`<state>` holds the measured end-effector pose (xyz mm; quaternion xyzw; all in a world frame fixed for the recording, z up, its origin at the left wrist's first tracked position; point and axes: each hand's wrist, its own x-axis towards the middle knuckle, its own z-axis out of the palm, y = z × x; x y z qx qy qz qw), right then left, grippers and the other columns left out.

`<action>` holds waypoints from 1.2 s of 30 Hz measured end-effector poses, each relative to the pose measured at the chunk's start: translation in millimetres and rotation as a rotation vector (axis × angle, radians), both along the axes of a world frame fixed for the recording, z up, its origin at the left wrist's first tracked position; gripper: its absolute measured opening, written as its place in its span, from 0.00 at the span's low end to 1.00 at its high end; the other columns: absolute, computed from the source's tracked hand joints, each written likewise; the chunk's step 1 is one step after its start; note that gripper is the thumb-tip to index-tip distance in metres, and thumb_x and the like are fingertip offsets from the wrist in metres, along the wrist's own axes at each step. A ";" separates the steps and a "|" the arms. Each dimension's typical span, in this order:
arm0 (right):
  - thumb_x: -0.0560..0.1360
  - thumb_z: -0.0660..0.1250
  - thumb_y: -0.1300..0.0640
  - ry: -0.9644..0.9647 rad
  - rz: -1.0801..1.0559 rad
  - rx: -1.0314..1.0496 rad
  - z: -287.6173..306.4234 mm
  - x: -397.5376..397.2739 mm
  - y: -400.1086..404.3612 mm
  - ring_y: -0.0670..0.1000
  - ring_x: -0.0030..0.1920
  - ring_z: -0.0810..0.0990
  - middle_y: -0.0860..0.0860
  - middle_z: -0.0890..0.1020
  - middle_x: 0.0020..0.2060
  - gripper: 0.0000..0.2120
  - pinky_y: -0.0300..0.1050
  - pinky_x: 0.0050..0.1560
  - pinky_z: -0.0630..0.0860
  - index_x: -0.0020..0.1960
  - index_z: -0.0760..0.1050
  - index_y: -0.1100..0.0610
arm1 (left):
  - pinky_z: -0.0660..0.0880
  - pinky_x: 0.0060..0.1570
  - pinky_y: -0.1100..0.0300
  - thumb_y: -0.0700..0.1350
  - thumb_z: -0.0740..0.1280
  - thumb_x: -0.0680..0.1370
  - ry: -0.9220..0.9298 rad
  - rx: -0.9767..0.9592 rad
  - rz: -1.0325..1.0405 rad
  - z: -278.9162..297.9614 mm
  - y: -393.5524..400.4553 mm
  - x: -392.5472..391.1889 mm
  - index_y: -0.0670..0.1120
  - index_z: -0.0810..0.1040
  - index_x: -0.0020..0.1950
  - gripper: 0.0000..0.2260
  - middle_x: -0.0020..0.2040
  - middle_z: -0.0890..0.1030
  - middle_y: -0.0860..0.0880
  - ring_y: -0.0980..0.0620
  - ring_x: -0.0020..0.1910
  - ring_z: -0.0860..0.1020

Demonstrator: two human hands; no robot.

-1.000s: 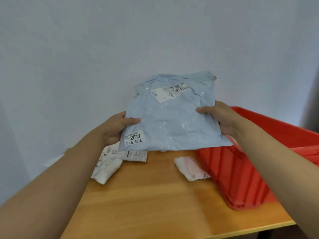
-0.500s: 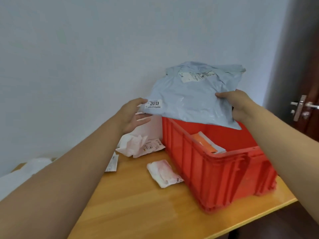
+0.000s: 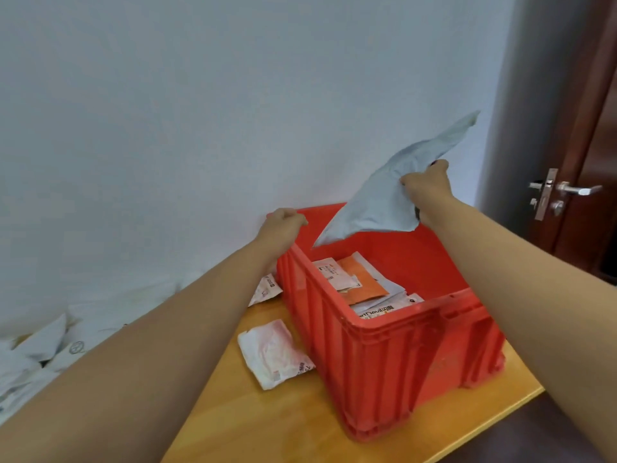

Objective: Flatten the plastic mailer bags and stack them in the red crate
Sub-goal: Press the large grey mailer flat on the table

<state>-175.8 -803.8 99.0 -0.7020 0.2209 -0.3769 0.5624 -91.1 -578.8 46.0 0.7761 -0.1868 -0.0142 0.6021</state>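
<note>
**Grey mailer held over the red crate**

The right hand (image 3: 425, 185) has a closed grip on a grey mailer bag (image 3: 377, 202), fingers curled into the crumpled plastic. The bag hangs in the air above the far part of the red crate (image 3: 394, 355), its lower corner pointing down into the crate and its upper end sticking up toward the door (image 3: 597, 135).

The left hand (image 3: 283, 223) is at the crate's far left corner with its fingers curled; I cannot tell whether its grip is on the rim or on nothing.

Inside the crate lie several flat bags, among them an orange bag (image 3: 362, 282) and white ones. The crate stands on a wooden table (image 3: 283, 426). Just beside its left wall on the table lies a pink-and-white bag (image 3: 272, 352), with another small white bag (image 3: 265, 289) further back. More white bags (image 3: 36, 349) are piled at the left edge.
</note>
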 end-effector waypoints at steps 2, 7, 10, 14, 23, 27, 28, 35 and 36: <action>0.79 0.61 0.62 0.093 -0.020 -0.025 -4.6 12.8 -2.0 0.58 0.62 0.75 0.57 0.71 0.65 0.29 0.51 0.57 0.75 0.76 0.50 0.60 | 0.65 0.54 0.61 0.44 0.63 0.80 -0.033 0.097 0.002 -10.1 -12.6 7.8 0.46 0.72 0.69 0.17 0.61 0.73 0.50 0.53 0.56 0.70; 0.79 0.60 0.54 0.231 0.029 -0.007 -17.1 53.5 -3.8 0.55 0.62 0.74 0.56 0.69 0.60 0.39 0.50 0.61 0.71 0.81 0.40 0.51 | 0.67 0.61 0.58 0.46 0.59 0.81 -0.075 0.353 0.038 -27.3 -26.6 26.3 0.45 0.64 0.76 0.22 0.71 0.71 0.45 0.46 0.65 0.72; 0.80 0.58 0.61 0.265 -0.008 -0.139 -22.3 71.9 -3.5 0.58 0.53 0.78 0.59 0.70 0.68 0.39 0.46 0.51 0.71 0.80 0.36 0.46 | 0.67 0.62 0.55 0.46 0.55 0.82 -0.188 0.523 0.104 -33.5 -28.1 35.7 0.45 0.64 0.76 0.21 0.71 0.72 0.44 0.43 0.68 0.72; 0.80 0.55 0.63 0.338 0.036 -0.246 -24.8 96.4 0.4 0.60 0.62 0.76 0.61 0.72 0.69 0.23 0.46 0.55 0.72 0.75 0.65 0.56 | 0.71 0.57 0.51 0.45 0.51 0.83 -0.357 0.701 0.158 -33.6 -29.6 39.8 0.41 0.72 0.66 0.16 0.62 0.77 0.40 0.38 0.60 0.75; 0.78 0.57 0.64 0.346 0.346 -0.019 -58.3 128.8 13.9 0.58 0.44 0.80 0.59 0.77 0.45 0.06 0.45 0.41 0.76 0.52 0.72 0.60 | 0.69 0.60 0.50 0.43 0.46 0.85 -0.360 0.715 0.169 -24.5 -29.4 47.3 0.36 0.76 0.59 0.20 0.61 0.78 0.36 0.37 0.61 0.74; 0.74 0.58 0.63 0.555 0.517 -0.027 -83.2 124.0 7.6 0.58 0.49 0.82 0.61 0.77 0.54 0.12 0.53 0.47 0.81 0.56 0.71 0.58 | 0.71 0.51 0.50 0.36 0.49 0.82 -0.356 0.686 0.132 -22.6 -29.3 44.6 0.34 0.72 0.56 0.13 0.55 0.78 0.34 0.36 0.55 0.76; 0.73 0.58 0.65 0.603 0.552 -0.062 -87.8 123.0 4.9 0.58 0.52 0.82 0.60 0.76 0.55 0.14 0.56 0.49 0.81 0.58 0.69 0.56 | 0.70 0.49 0.50 0.36 0.50 0.82 -0.350 0.695 0.124 -23.0 -28.5 45.1 0.34 0.72 0.55 0.13 0.55 0.78 0.34 0.36 0.54 0.76; 0.77 0.55 0.68 1.022 0.645 -0.460 -108.4 123.2 -6.7 0.54 0.33 0.80 0.63 0.78 0.49 0.19 0.53 0.39 0.80 0.65 0.66 0.54 | 0.69 0.46 0.52 0.38 0.51 0.82 -0.419 0.757 0.100 -25.0 -25.3 47.8 0.38 0.75 0.46 0.14 0.53 0.78 0.37 0.39 0.50 0.75; 0.79 0.56 0.66 1.117 0.634 -0.544 -112.1 122.6 -5.8 0.57 0.38 0.83 0.65 0.79 0.53 0.22 0.57 0.44 0.82 0.71 0.63 0.54 | 0.71 0.48 0.52 0.38 0.52 0.82 -0.411 0.751 0.101 -25.1 -25.7 47.7 0.38 0.75 0.47 0.14 0.53 0.78 0.37 0.39 0.51 0.76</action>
